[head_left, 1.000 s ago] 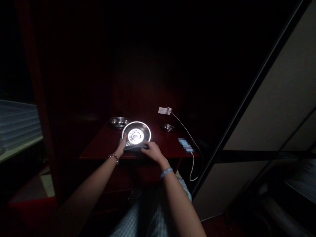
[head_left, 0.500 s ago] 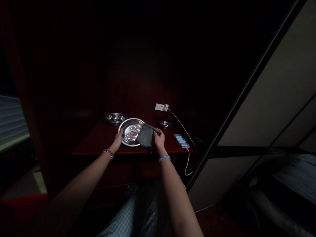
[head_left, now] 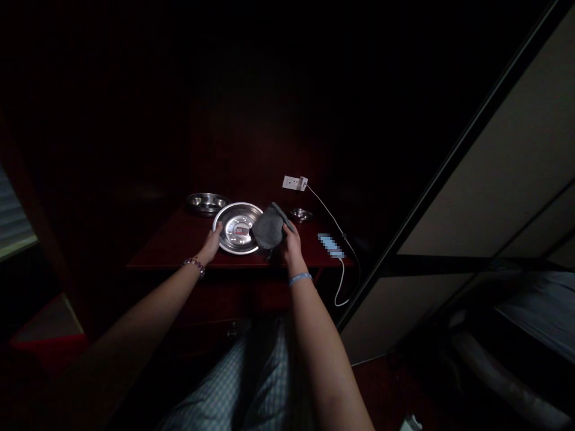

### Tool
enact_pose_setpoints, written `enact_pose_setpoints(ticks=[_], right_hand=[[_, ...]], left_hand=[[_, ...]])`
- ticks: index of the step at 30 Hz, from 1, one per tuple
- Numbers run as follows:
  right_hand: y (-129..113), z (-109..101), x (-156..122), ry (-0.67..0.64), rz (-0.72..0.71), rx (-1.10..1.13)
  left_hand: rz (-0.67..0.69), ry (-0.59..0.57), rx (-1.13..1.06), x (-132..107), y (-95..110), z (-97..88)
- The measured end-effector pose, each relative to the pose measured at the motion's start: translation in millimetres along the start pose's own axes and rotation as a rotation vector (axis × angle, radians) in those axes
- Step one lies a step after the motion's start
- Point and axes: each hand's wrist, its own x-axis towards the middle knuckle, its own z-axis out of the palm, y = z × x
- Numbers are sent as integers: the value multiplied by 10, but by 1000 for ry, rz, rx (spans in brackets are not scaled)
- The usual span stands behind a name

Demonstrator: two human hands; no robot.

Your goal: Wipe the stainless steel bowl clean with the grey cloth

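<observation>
- We seem to be at a wiping step: our left hand [head_left: 209, 246] pinches the near-left rim of the steel basin [head_left: 238, 224], thumb on top, its other fingers hidden.
- Our right hand [head_left: 293, 244] pinches the gray cloth [head_left: 268, 228], which overlaps the basin's right side; we cannot tell how firmly it presses.
- The basin sits between our hands, open side toward us; whether its base touches the tabletop is unclear.
- The next move likely calls for a steady left grip while the cloth follows the rim.
- Beneath and around our hands is a dark red tabletop [head_left: 164, 246].
- Beyond our left hand stands a second basin [head_left: 207, 211]; beyond our right, a small bowl [head_left: 300, 216].
- Right of our right hand lies a blurred-out device [head_left: 331, 245], its white cable [head_left: 329, 214] rising to a wall socket [head_left: 291, 182].
- The room is dim, with pale panels [head_left: 489, 155] far right.
</observation>
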Motion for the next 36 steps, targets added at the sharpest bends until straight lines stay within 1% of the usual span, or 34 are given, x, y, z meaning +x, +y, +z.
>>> enact_pose_setpoints(ticks=[3, 7, 11, 14, 17, 19, 24, 26, 27, 28, 30, 32, 34, 36], right_hand=[[103, 87, 33, 38, 30, 84], [214, 112, 88, 142, 71, 161], [299, 145, 125, 187, 125, 202], [359, 196, 138, 194, 126, 209], [424, 271, 130, 220, 111, 204], [470, 330, 115, 260, 84, 172], [538, 406, 70, 399, -27, -72], [521, 387, 48, 434, -104, -235], [501, 369, 34, 431, -150, -339], [476, 350, 17, 411, -197, -453], [415, 314, -25, 315, -287, -664], [354, 288, -75, 200, -353, -790], [301, 271, -121, 149, -371, -854], [263, 258, -154, 139, -332, -916]], left_hand=[[-43, 44, -8, -2, 24, 15], [-33, 32, -3, -26, 61, 35], [-64, 87, -17, -79, 126, 68], [-86, 123, -36, -129, 189, 95], [-82, 109, -30, -182, 242, 111], [-82, 104, -12, -213, 268, 118], [-124, 132, 32, -254, 304, 136], [-117, 132, 35, -255, 303, 141], [-109, 131, 35, -254, 299, 141], [-99, 126, 34, -253, 294, 139], [-84, 114, 32, -251, 283, 131], [-81, 107, 29, -252, 274, 121], [-85, 104, 23, -254, 270, 114], [-87, 106, 24, -255, 270, 111]])
